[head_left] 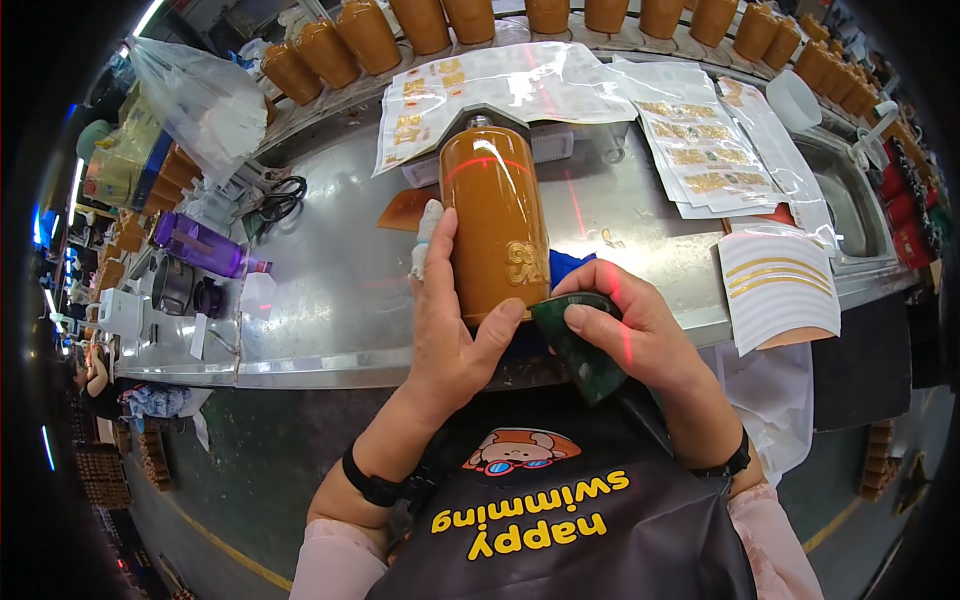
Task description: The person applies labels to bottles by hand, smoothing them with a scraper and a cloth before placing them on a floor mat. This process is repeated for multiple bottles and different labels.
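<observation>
A glossy caramel-brown ceramic bottle point(492, 200) with a raised gold decoration low on its body stands upright at the middle of the steel bench, crossed by a red laser line. My left hand point(454, 310) grips it from the left and bottom, one fingertip in a white wrap. My right hand point(635, 335) pinches a dark green flat piece point(587, 368) beside the bottle's lower right. Blue cloth point(568, 266) shows behind that hand. A dark angled holder point(510, 122) and an orange-brown flat piece point(398, 208) lie behind the bottle.
Decal sheets point(690, 140) lie behind, curved gold strips point(778, 285) at right beside a sink point(850, 205). Rows of brown bottles point(420, 22) line the back. Scissors point(280, 200), a purple bottle point(198, 243) and a metal cup point(172, 283) are left. A co-worker point(95, 370) is at far left.
</observation>
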`<state>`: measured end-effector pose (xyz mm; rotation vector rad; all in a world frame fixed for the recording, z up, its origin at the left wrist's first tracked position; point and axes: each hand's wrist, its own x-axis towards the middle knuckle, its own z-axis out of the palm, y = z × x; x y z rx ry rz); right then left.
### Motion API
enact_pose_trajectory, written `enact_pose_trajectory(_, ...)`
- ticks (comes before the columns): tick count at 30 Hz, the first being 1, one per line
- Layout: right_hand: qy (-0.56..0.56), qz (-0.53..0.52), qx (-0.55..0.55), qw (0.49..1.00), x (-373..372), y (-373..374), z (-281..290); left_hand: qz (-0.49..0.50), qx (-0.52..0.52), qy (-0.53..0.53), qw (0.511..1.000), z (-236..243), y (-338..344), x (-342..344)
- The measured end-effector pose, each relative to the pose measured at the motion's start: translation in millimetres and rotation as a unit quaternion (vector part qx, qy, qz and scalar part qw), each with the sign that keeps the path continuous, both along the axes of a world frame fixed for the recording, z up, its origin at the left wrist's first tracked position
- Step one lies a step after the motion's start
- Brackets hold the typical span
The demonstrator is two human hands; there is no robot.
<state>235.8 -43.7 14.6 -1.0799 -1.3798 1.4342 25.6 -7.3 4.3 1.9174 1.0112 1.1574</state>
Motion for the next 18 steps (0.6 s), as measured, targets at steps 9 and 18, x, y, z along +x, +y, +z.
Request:
enact_pose_trajectory(9,-0.012,0.001,0.015,1.0,-1,0,2,0.003,0.022,0.056,0.998,2,-1,-2)
enact_pose_trajectory(18,-0.003,-0.026,-0.021,0.999,1,-1,1,0.002,0.033,-0.075,0.997,-6,1,-11)
